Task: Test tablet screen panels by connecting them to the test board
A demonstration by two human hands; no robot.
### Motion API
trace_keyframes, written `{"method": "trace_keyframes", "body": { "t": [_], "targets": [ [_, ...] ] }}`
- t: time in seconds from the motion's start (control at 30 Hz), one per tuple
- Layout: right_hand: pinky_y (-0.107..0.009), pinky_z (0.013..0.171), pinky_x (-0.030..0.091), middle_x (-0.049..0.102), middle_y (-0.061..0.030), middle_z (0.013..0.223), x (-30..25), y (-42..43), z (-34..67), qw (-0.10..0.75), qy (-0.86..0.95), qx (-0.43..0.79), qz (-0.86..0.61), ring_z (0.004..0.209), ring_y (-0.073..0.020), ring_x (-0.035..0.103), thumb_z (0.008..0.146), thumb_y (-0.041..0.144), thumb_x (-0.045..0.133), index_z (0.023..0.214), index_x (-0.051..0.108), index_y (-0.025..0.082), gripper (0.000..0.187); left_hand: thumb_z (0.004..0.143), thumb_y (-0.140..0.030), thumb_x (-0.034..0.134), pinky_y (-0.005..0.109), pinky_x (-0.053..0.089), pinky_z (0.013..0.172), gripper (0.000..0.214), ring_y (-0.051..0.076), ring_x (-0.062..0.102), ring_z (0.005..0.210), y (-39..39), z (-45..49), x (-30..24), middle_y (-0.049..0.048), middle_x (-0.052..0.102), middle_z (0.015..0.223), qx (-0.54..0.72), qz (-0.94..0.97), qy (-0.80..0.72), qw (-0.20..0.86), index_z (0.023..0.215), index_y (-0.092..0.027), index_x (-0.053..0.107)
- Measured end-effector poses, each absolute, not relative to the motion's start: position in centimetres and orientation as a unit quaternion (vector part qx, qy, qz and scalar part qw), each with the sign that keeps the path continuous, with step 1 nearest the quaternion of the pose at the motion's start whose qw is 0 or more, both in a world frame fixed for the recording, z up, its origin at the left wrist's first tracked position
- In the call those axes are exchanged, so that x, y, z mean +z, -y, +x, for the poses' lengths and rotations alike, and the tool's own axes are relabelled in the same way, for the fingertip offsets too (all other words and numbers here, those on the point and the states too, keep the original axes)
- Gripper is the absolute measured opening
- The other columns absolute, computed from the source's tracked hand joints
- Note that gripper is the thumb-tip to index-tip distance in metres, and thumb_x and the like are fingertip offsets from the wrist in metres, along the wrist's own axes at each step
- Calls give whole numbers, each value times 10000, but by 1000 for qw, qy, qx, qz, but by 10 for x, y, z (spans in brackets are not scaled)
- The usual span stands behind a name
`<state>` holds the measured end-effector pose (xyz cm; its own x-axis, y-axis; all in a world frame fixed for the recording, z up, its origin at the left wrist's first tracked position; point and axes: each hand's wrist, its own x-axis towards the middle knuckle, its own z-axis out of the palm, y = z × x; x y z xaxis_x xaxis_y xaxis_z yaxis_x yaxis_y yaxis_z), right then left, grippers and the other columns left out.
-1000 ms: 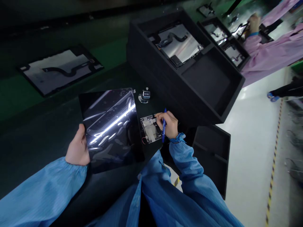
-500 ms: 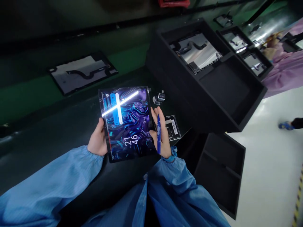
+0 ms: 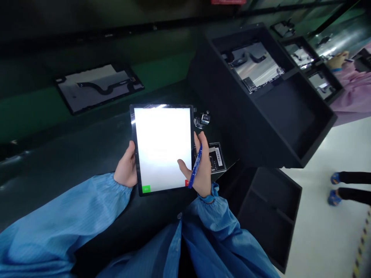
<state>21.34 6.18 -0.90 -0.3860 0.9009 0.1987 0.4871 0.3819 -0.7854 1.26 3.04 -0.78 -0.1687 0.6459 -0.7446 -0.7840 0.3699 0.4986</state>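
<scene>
I hold a tablet (image 3: 162, 148) upright before me, its screen glowing plain white with a small green patch at the lower left and a red one at the lower right. My left hand (image 3: 126, 166) grips its left edge, thumb over the bezel. My right hand (image 3: 199, 168) clasps the right edge, thumb lying on the screen, with a blue pen (image 3: 195, 166) tucked between its fingers. Just right of that hand a small circuit board (image 3: 216, 157) with a barcode label lies on the dark bench.
A metal tally counter (image 3: 203, 119) stands behind the tablet. A black foam tray (image 3: 290, 127) holds a tablet back panel (image 3: 255, 69); another panel (image 3: 97, 87) lies on the green belt. An empty foam tray (image 3: 269, 208) sits lower right. A person in pink (image 3: 352, 83) works far right; another's feet (image 3: 336, 187) stand on the floor.
The tablet, dark a second ago, lit up with a lock screen and now shows white. My right hand left the circuit board and took the tablet's right edge, thumb now on the screen.
</scene>
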Motion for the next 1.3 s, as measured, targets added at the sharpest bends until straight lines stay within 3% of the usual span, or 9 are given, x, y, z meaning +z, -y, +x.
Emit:
{"method": "trace_keyframes", "body": {
  "t": [0.1, 0.17, 0.27, 0.37, 0.47, 0.63, 0.83, 1.07, 1.3],
  "targets": [
    [-489, 1226, 323, 311, -103, 1619, -2, -71, 216, 366, 743, 327, -455, 1501, -269, 315, 981, 398, 517, 1576, 71, 255, 757, 975, -523, 419, 428, 573, 957, 439, 302, 708, 1061, -30, 12, -10, 64, 766, 860, 550, -56, -523, 649, 1054, -190, 695],
    [-466, 1147, 425, 453, -114, 1532, 8, -89, 220, 401, 726, 308, -466, 1396, -279, 478, 988, 419, 503, 1519, 251, 258, 609, 972, -545, 400, 449, 568, 963, 492, 323, 696, 1084, -29, 12, -13, 90, 768, 922, 542, -35, -515, 663, 1097, -172, 695],
    [-372, 882, 555, 714, -78, 1121, 26, -128, 223, 388, 730, 263, -496, 995, -242, 707, 996, 476, 480, 1233, 554, 239, 344, 947, -576, 439, 462, 562, 967, 519, 340, 688, 1097, -26, 13, -16, 109, 765, 999, 538, -4, -503, 677, 1139, -166, 692],
    [-290, 645, 488, 637, -6, 683, 40, -160, 221, 290, 786, 196, -509, 625, -178, 644, 994, 513, 469, 863, 617, 216, 357, 924, -589, 484, 468, 568, 952, 523, 344, 697, 1073, -24, 14, -16, 111, 765, 1027, 528, 4, -495, 690, 1165, -172, 690],
    [-259, 543, 367, 466, 17, 530, 49, -166, 217, 255, 818, 52, -512, 490, -142, 507, 1015, 437, 455, 699, 559, 206, 405, 935, -553, 496, 419, 585, 910, 494, 305, 726, 990, -23, 14, -16, 85, 774, 995, 520, -18, -485, 703, 1206, -183, 680],
    [-255, 528, 377, 518, 8, 570, 65, -130, 225, 285, 916, -45, -278, 557, -126, 487, 997, 276, 535, 709, 577, 192, 303, 967, -503, 473, 355, 572, 909, 504, 251, 742, 903, -21, 10, -26, 54, 781, 975, 526, -34, -404, 748, 1318, -175, 626],
    [-273, 504, 481, 612, -17, 589, 74, -109, 254, 333, 930, -27, -154, 545, -145, 548, 931, 271, 656, 804, 619, 172, 166, 960, -541, 481, 460, 498, 1041, 597, 336, 641, 1186, -17, 10, -28, 114, 706, 1244, 531, 29, -278, 800, 1428, -175, 539],
    [-286, 539, 579, 723, -63, 715, 69, -110, 269, 338, 927, -28, -164, 640, -179, 672, 916, 215, 668, 819, 631, 172, 112, 932, -504, 547, 424, 482, 1068, 456, 309, 653, 1177, -18, 6, -35, 77, 768, 1075, 541, 22, -288, 790, 1219, -178, 684],
    [-289, 529, 608, 789, -97, 994, 75, -113, 277, 367, 912, -1, -184, 649, -169, 706, 854, 156, 731, 797, 629, 192, 122, 851, -333, 657, 293, 604, 804, 178, 213, 753, 778, -20, 8, -26, 18, 767, 766, 559, -31, -351, 750, 878, -176, 735]
  ]
}}
